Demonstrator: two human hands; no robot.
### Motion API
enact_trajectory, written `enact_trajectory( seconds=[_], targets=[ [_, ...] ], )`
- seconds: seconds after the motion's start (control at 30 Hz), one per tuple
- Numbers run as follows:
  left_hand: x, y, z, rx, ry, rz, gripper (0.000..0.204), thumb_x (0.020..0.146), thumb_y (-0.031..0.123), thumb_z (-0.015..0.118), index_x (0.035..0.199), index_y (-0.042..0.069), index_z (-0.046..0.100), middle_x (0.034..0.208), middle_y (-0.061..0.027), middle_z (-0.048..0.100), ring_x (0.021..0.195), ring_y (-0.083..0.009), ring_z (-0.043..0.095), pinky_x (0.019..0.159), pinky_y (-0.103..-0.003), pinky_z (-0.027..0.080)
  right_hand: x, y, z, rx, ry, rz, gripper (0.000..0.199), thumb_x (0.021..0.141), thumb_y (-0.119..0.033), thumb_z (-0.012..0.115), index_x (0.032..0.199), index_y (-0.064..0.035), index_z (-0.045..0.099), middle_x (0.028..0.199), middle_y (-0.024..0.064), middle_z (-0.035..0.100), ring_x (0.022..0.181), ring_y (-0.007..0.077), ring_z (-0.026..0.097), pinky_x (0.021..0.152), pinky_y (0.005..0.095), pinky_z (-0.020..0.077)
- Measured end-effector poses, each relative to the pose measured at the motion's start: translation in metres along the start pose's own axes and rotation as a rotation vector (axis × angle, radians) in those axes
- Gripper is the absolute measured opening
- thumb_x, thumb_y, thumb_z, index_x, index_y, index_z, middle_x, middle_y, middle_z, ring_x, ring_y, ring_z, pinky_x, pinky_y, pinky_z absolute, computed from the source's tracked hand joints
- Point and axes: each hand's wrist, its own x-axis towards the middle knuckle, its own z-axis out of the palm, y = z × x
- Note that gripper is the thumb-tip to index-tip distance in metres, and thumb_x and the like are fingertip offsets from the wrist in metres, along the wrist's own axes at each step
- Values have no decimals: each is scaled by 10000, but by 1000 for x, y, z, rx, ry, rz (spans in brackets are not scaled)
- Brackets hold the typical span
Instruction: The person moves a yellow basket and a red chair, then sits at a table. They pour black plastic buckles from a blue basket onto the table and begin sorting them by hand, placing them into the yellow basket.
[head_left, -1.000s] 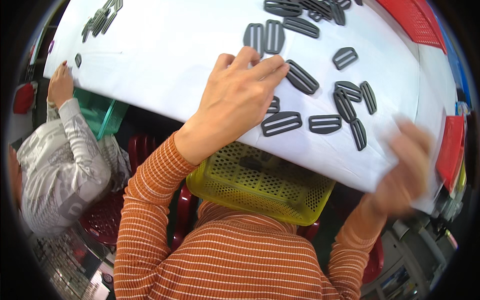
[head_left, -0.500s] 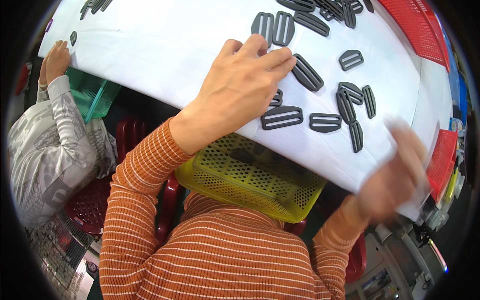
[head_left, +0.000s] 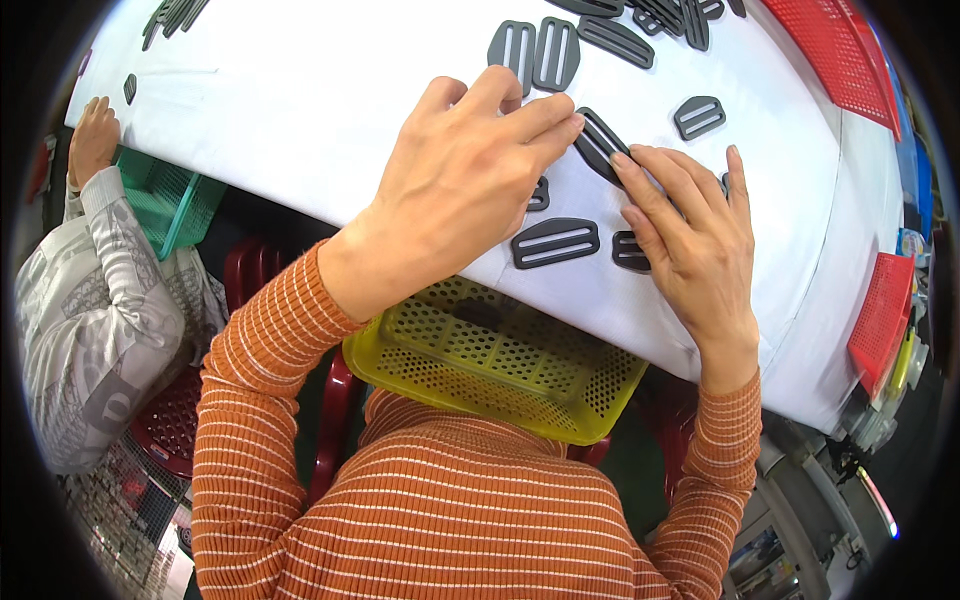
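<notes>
Green basket (head_left: 185, 205): far left, tucked by the table edge near the co-worker's hand (head_left: 93, 135). Can't make out what's in it, sorry.
Left hand (head_left: 460, 180): over the white table (head_left: 300, 110), fingers bent, thumb and index close together right at the upper-left end of a dark buckle (head_left: 603, 147). Can't tell if it's really pinching it or just touching.
Yellow basket (head_left: 610, 410): perforated, between the person's body and the table edge. There's a dark piece (head_left: 478, 312) lying inside, too shadowed to name.
Slotted buckle: on the table between both hands, lying at a slant. Looks like moulded plastic, so I'd guess light, stiff, a bit slick, not fragile. I'd take it by the outer rim or the two ends; the thin bars between the slots give less to grab.
Right hand (head_left: 695, 230): half open, little finger sticking out, index tip on the buckle's lower-right end. Thumb sits lower; can't tell if it has a proper grip.
Red baskets (head_left: 835, 60): two on the right side, one up top, one lower down. Can't see what's in either.
</notes>
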Motion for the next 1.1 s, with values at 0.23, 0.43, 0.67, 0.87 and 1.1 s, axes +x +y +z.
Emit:
enact_trajectory(
  seconds=[0.23,0.43,0.67,0.87,1.1],
  targets=[
    [0,-1,0,10,-7,0,440,721,14,689,1153,95,711,1209,46,643,971,-185,580,808,-311,473,20,-10,5,15,-25,46,349,870,-245,701,1215,-190,686,1129,-22,644,1048,191,593,1072,555,367],
    [-4,-6,6,-142,20,-30,434,740,12,686,1169,72,703,1187,21,678,986,-221,594,834,-338,522,5,3,-5,169,-19,96,196,853,-197,712,1037,-131,731,1074,-6,676,988,208,633,1044,570,398],
    [12,-29,21,-71,177,-185,380,815,132,738,1174,21,681,1205,-91,653,993,-275,605,826,-369,530,73,-6,45,296,242,168,194,844,-172,706,1006,-67,725,977,48,662,921,230,636,816,372,476],
    [6,-47,22,-43,225,-156,308,859,118,715,1148,14,692,992,-126,717,865,-251,665,724,-338,554,75,-2,47,379,289,201,223,832,-142,709,1047,-87,727,1015,47,652,944,243,610,824,379,467],
    [-5,-45,-11,-169,107,-457,281,887,128,690,1166,110,723,1129,-132,714,886,-190,686,699,-285,531,40,-42,17,455,111,80,282,750,-185,775,1017,-109,728,981,19,624,934,234,560,881,396,422]
  ],
)
